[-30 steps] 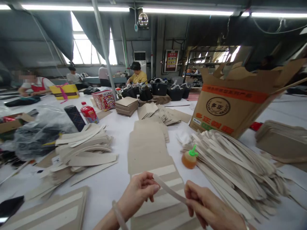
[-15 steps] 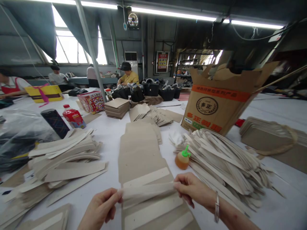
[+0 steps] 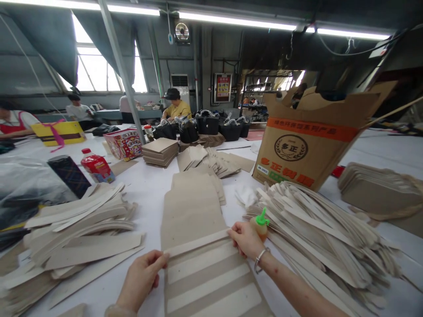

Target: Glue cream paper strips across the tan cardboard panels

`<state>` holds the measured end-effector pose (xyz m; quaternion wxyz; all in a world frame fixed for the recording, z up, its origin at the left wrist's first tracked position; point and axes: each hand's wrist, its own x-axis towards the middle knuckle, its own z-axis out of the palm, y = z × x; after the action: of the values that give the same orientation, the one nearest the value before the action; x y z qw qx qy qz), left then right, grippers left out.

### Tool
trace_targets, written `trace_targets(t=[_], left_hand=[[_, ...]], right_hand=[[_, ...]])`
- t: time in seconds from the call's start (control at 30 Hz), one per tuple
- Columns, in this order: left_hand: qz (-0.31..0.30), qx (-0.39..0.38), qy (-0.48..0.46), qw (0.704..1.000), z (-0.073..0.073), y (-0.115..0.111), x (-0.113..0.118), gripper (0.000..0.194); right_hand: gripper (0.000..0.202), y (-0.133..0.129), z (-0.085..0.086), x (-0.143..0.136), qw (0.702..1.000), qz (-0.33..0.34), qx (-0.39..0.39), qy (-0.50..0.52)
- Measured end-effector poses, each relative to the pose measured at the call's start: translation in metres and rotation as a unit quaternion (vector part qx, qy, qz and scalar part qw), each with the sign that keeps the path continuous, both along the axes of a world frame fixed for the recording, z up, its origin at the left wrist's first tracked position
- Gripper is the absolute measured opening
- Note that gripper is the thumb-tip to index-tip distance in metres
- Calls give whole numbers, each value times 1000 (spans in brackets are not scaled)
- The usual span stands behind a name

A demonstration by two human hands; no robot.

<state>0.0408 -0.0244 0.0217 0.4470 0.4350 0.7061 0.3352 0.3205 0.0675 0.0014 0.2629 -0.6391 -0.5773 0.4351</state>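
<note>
A pale strip (image 3: pixel 198 243) spans between my hands across the grey-brown board sheets (image 3: pixel 191 213). My left hand (image 3: pixel 142 275) pinches its left end at the sheet's left edge. The right end is pinched by my right hand (image 3: pixel 246 240), which wears a bracelet on the wrist. Below the held strip, several pale strips (image 3: pixel 211 286) lie side by side on the board. Just behind my right hand stands a small glue-like bottle (image 3: pixel 260 225) with a green nozzle, partly covered by the fingers.
Heaps of loose strips lie left (image 3: pixel 95 242) and right (image 3: pixel 320 237). A large carton (image 3: pixel 297 145) stands at back right. Behind the left heap are a red bottle (image 3: pixel 97 166) and a dark box (image 3: pixel 68 176). Black bags (image 3: pixel 208 123) and people are farther back.
Both hands have moved the strip up the board, above the other strips, and it now lies close to the surface. My right hand has come nearer the green-nozzled bottle. The view has shifted slightly.
</note>
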Motion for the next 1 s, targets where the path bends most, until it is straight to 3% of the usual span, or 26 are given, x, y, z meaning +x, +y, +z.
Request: trace_targets(t=[0.23, 0.53, 1.0], left_hand=[[31, -24, -34, 999, -10, 5, 4, 37], [46, -44, -29, 998, -24, 12, -1, 29], [52, -69, -30, 996, -33, 15, -5, 24]], right_hand=[[24, 4, -3, 7, 992, 54, 71, -92], [32, 11, 1, 7, 975, 98, 83, -182], [32, 12, 2, 9, 967, 123, 93, -204]])
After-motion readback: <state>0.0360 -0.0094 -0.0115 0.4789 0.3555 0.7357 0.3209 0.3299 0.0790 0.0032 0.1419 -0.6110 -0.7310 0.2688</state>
